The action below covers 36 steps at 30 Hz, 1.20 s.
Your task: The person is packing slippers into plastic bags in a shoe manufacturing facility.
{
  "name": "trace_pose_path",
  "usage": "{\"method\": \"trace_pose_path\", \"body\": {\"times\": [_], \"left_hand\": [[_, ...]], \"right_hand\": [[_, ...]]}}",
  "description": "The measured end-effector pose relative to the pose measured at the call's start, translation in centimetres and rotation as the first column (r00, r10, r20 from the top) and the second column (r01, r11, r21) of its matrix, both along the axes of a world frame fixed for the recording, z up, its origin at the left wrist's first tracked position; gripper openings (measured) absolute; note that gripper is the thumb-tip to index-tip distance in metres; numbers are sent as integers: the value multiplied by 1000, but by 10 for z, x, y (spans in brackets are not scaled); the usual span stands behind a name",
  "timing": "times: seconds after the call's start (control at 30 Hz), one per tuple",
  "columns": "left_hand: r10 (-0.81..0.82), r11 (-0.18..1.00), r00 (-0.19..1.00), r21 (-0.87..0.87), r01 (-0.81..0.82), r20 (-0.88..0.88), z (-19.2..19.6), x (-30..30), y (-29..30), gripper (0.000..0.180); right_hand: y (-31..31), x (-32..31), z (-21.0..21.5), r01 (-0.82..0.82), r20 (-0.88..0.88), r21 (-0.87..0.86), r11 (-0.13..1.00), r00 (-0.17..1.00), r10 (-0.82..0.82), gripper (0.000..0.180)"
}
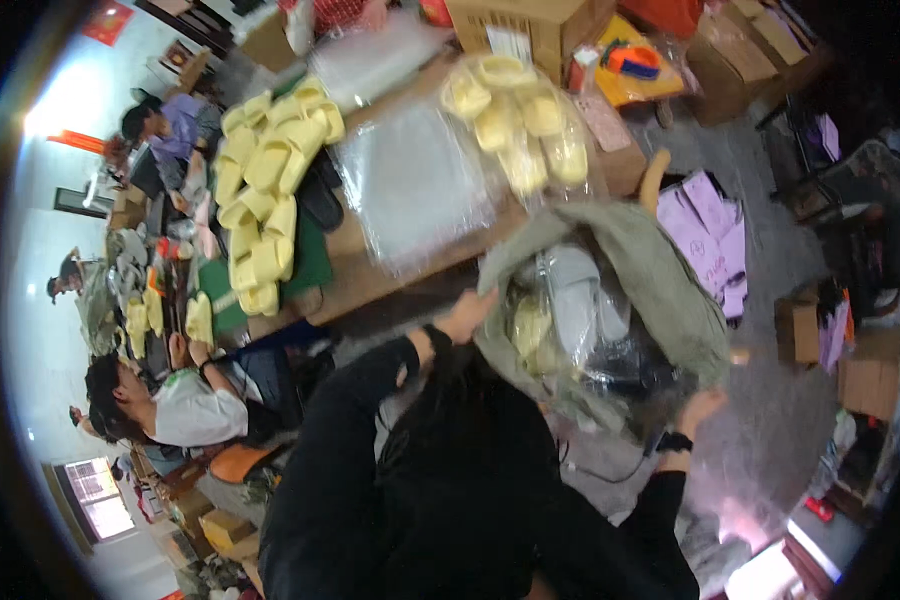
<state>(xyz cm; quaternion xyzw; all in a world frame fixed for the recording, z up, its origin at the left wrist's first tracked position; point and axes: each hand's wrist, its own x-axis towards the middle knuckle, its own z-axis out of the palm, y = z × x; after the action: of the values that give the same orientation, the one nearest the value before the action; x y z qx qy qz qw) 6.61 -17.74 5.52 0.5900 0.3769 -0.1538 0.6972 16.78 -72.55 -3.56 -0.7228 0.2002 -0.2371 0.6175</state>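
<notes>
My left hand (465, 316) is closed on the left rim of an olive-green sack (660, 262). On the opposite side, my right hand (703, 410) grips the sack's lower right edge. The sack's mouth gapes between them. Inside lie grey slippers (575, 308) in clear plastic, with yellow slippers (530, 332) to their left and dark wrapped items (622, 368) below. Just beyond the sack, bagged yellow slippers (525, 125) rest on the wooden table (410, 292). Flat clear plastic bags (415, 185) are stacked to their left.
Loose yellow slippers (260, 185) pile up on a green mat (312, 262), beside a black slipper (320, 198). A cardboard box (530, 28) stands at the table's far end. Purple packages (705, 240) lie on the floor to the right. A seated co-worker (185, 405) is at left.
</notes>
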Motion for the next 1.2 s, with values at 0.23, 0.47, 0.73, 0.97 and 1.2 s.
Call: {"method": "trace_pose_path", "body": {"times": [0.23,0.47,0.73,0.97,1.2], "left_hand": [[11,975,999,-222,-22,-52,89,29,22,62],[87,971,996,-227,-78,29,160,23,47,52],[-14,974,1000,-227,8,-24,112,29,43,57],[-157,929,987,-335,156,24,102,42,59,56],[-153,805,987,-572,155,53,83,29,100,38]], "right_hand": [[69,26,150,-232,-275,204,951,919,283,19],[48,36,137,-24,-10,252,967,1000,28,15],[115,46,97,-76,-202,-441,894,979,-17,46],[273,-87,103,-960,-896,-276,43,273,350,49],[272,-134,109,-866,-850,500,-30,-497,177,44]]}}
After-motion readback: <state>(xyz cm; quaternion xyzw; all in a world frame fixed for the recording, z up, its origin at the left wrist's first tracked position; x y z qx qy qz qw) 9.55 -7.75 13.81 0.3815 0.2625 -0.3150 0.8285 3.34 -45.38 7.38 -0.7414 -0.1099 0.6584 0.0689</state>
